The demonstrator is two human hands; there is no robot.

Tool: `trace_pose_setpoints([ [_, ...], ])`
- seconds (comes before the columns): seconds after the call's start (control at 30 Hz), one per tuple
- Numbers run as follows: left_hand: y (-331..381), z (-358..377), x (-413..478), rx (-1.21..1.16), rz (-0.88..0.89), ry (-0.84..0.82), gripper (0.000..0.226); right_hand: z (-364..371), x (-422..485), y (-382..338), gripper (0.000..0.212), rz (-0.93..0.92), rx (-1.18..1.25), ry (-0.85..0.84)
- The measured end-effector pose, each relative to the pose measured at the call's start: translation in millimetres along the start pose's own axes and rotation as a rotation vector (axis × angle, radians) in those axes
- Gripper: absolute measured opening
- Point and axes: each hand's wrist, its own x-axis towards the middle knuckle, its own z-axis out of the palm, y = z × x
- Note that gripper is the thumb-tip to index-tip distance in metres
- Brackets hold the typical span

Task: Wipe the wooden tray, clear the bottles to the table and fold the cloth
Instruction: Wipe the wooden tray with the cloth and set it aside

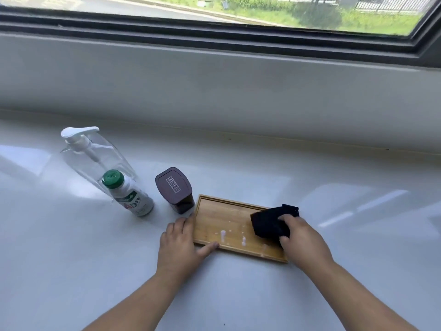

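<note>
"HERSHEY'S" lid lettering on brown bottle [175, 191]

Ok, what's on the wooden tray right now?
Pale pinkish drips on the wooden tray floor, and a black cloth under the right hand at its right end. Whatever lies beneath the cloth is hidden.

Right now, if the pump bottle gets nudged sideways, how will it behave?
The pump bottle probably tips easily: it is tall, with the pump head high up. It looks clear and nearly empty, so likely light. On the glossy table it might slide first, toward the green-capped bottle right beside it.
</note>
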Motion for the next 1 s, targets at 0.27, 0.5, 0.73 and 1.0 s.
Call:
trace_pose_setpoints([
  [0.27,-13.3,19.1,4.8,-0.043,-0.015,0.011,0.110,51.4,38.1,-83.4,0.048,0.046,0.091,0.032],
  [0.5,-13.6,25.9,5.3,-0.050,0.004,0.058,0.104,85.6,20.4,-126.2,0.037,-0.324,0.139,-0.106],
  [0.73,-12.3,24.5,6.4,-0.015,-0.010,0.031,0.109,41.9,7.8,-14.5,0.041,-0.011,-0.050,-0.028],
  [1.0,-14.2,28.7,6.8,-0.033,-0.002,0.043,0.109,73.2,-7.9,-75.6,0.042,-0.301,0.120,-0.080],
])
